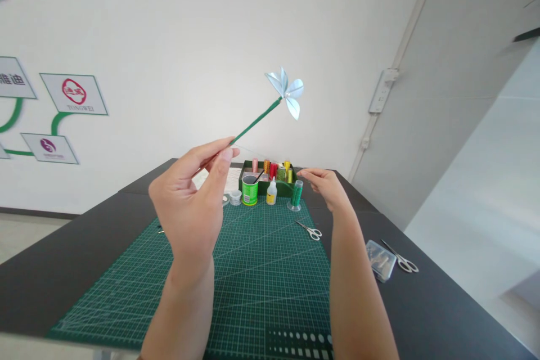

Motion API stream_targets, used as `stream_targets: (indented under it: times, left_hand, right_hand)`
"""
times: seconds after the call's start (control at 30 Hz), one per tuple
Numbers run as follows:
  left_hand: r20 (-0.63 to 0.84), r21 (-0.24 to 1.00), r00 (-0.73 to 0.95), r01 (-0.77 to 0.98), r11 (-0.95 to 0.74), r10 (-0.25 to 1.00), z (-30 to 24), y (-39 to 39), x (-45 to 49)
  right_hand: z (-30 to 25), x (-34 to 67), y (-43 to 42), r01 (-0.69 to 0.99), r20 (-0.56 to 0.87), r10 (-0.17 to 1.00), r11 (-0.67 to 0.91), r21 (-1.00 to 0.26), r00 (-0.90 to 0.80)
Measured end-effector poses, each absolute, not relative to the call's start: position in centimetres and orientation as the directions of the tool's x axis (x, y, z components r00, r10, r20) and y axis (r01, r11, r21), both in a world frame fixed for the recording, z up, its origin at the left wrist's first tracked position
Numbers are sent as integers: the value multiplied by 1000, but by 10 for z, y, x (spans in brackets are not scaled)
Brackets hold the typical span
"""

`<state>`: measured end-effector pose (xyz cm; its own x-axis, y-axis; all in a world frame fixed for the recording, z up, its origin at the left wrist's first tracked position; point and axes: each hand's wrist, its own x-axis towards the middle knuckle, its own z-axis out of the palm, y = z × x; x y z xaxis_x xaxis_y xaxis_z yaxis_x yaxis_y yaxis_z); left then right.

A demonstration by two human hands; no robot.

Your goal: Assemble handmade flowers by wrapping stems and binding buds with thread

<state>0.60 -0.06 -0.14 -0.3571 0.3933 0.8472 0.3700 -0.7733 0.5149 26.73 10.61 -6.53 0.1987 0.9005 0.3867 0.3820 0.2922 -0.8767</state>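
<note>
My left hand (192, 197) is raised above the green cutting mat (236, 281), its thumb and fingers pinched on the lower end of a green-wrapped stem (255, 122). The stem slants up to the right and ends in a pale blue flower (287, 91) with several petals. My right hand (324, 185) hovers to the right, above the green thread spool (296, 194), with its fingertips pinched together. A very thin thread seems to run from the stem toward that hand, but I cannot make it out clearly.
A dark green tray (270, 177) of coloured thread spools stands at the mat's far edge, with a green can (250, 190) and a small glue bottle (271, 192) in front. Scissors (310, 230) lie on the mat. A clear plastic box (380, 260) and second scissors (403, 261) lie on the black table at right.
</note>
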Motion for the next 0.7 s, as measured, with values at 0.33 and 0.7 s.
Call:
stream_targets:
  times: [0.33,0.7]
  left_hand:
    - [842,539,-255,336,-773,476,-2,-1,4]
    - [818,541,-41,395,-742,574,0,-7,17]
  right_hand:
    - [-46,250,87,699,453,862,180,-692,226]
    - [-11,174,2,1,733,666,740,-672,-137]
